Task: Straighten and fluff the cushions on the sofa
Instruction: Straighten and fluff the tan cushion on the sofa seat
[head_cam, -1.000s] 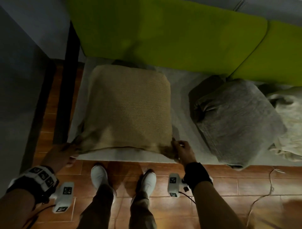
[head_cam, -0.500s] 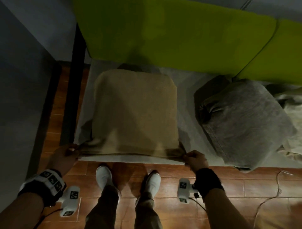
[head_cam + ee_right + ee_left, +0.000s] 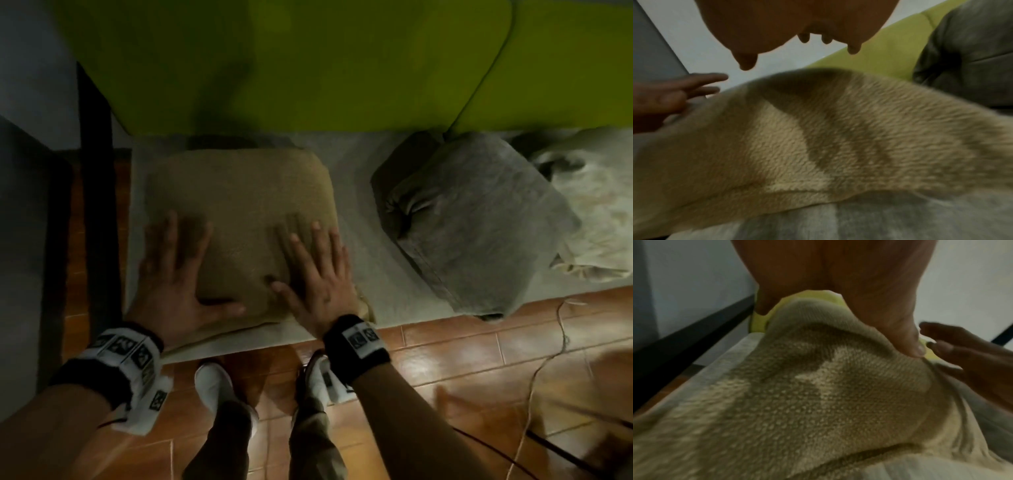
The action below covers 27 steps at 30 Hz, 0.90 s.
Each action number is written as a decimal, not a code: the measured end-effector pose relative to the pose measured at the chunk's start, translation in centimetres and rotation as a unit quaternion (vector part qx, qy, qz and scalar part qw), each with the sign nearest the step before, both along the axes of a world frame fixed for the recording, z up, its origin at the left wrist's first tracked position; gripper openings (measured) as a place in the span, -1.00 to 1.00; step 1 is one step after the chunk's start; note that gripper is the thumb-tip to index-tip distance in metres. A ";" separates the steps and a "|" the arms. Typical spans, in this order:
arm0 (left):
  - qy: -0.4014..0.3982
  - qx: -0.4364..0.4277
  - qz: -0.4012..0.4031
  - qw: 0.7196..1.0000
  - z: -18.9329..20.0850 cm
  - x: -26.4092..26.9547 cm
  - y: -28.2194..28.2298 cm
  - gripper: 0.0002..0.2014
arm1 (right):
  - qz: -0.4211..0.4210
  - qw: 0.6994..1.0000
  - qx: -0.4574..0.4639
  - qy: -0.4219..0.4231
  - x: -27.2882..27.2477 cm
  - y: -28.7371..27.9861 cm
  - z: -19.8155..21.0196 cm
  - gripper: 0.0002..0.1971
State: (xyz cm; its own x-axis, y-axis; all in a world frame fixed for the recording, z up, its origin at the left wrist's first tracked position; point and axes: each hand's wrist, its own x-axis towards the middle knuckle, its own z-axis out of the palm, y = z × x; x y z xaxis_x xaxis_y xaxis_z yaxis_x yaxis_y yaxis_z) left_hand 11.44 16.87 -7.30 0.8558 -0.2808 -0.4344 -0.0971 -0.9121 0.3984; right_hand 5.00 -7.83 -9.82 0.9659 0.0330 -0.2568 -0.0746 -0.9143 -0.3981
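A tan knitted cushion (image 3: 239, 205) lies flat on the grey sofa seat (image 3: 370, 274), in front of the green backrest (image 3: 308, 68). My left hand (image 3: 174, 270) is spread, fingers straight, over the cushion's near left part. My right hand (image 3: 318, 270) is spread the same way over its near right part. In the left wrist view the tan cushion (image 3: 818, 402) fills the frame under the left hand (image 3: 838, 280), whose thumb touches the fabric. In the right wrist view the right hand (image 3: 797, 24) hovers a little above the tan cushion (image 3: 818, 138).
A grey cushion (image 3: 479, 222) lies crumpled on the seat to the right, with a cream cushion (image 3: 589, 205) beyond it. A black frame bar (image 3: 96, 171) runs along the sofa's left side. A thin cable (image 3: 541, 359) trails on the tiled floor at right. My shoes (image 3: 212, 383) stand at the seat's front edge.
Both hands let go of the tan cushion's near corners and moved forward. They are now spread flat over its top.
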 end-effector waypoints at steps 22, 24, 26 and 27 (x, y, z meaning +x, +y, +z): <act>0.123 0.184 -0.082 0.972 -8.9 3.5 -3.7 0.48 | -0.022 0.997 0.000 0.080 -2.9 -3.2 -15.7 -0.16; 0.132 0.185 -0.079 0.971 -8.3 3.3 -4.0 0.48 | -0.033 0.992 -0.011 0.122 -3.7 -3.7 -15.2 -0.13; 0.134 0.186 -0.077 0.970 -8.0 3.0 -3.9 0.49 | -0.048 0.985 -0.020 0.163 -4.6 -4.7 -14.6 -0.09; 0.134 0.183 -0.072 0.971 -7.9 2.9 -3.7 0.48 | -0.053 0.981 -0.019 0.185 -5.2 -5.4 -14.3 -0.08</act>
State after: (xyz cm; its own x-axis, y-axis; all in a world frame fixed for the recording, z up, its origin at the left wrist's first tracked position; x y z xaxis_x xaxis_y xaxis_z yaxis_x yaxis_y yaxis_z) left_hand 14.34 13.13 -15.20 0.6619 -0.1743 -0.7291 -0.1729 -0.9819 0.0777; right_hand -0.21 -13.25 -24.13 0.8042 -0.0785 -0.5892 -0.3028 -0.9071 -0.2925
